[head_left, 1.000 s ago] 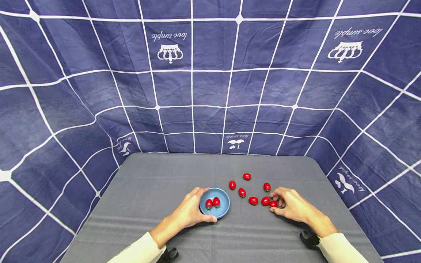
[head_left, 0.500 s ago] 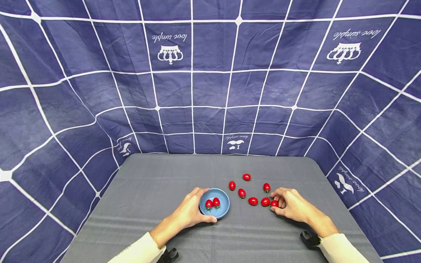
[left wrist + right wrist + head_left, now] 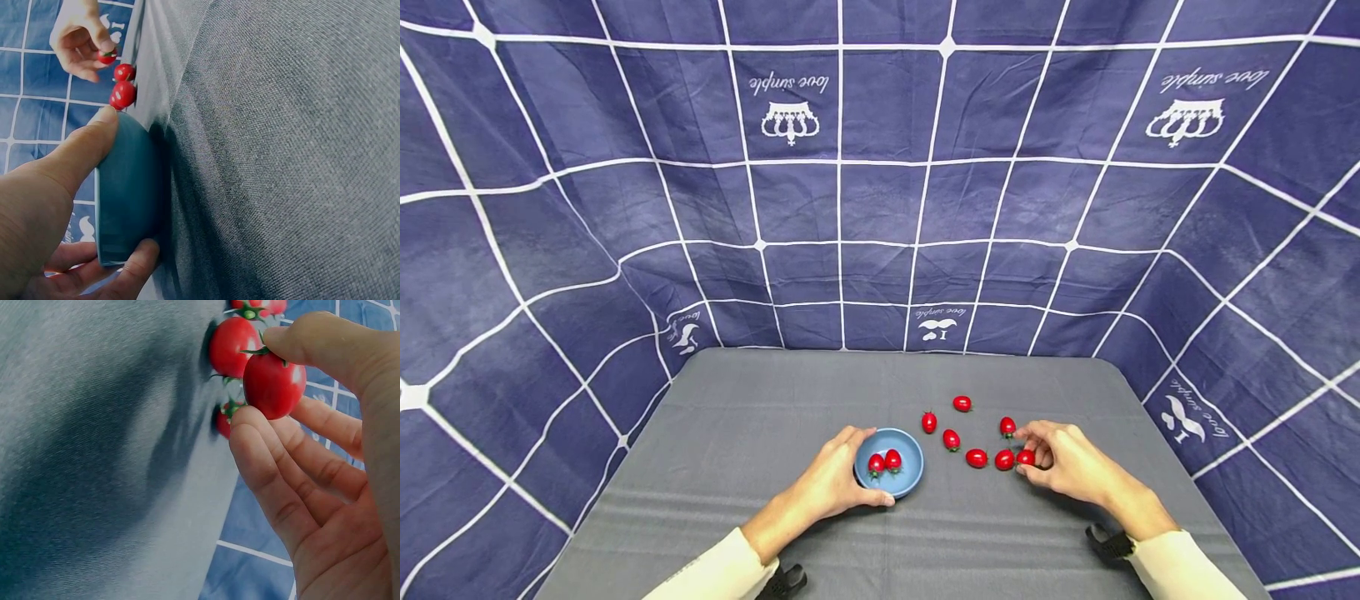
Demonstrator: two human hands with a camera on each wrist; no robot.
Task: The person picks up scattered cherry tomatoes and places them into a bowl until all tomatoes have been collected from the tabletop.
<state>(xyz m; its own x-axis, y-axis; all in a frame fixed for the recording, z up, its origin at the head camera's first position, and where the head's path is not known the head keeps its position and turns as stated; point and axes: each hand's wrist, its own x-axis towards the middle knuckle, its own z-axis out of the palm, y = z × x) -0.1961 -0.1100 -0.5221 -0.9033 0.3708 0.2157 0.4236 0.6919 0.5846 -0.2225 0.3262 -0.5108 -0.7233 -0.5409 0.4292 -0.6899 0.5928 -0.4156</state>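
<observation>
My left hand point(image 3: 831, 479) grips the left side of a small blue bowl point(image 3: 912, 477), thumb at the near rim and fingers round the far side. Two cherry tomatoes point(image 3: 892, 460) lie in the bowl. In the left wrist view the bowl point(image 3: 128, 187) stands upright on the grey cloth. My right hand point(image 3: 1067, 468) pinches a cherry tomato point(image 3: 1025, 457) between thumb and fingertips. The right wrist view shows this held tomato point(image 3: 275, 386) above the cloth, stem end near the thumb. Another tomato point(image 3: 234, 347) lies just behind it.
Several more cherry tomatoes lie between bowl and right hand, among them one near the fingertips point(image 3: 1007, 427), one beside the held one point(image 3: 1004, 460) and one farther back point(image 3: 962, 403). A blue checked cloth point(image 3: 880, 200) hangs behind the grey table point(image 3: 760, 400).
The right hand has closed on the tomato and raised it slightly, away from its neighbour. The left hand and the bowl have stayed in place.
</observation>
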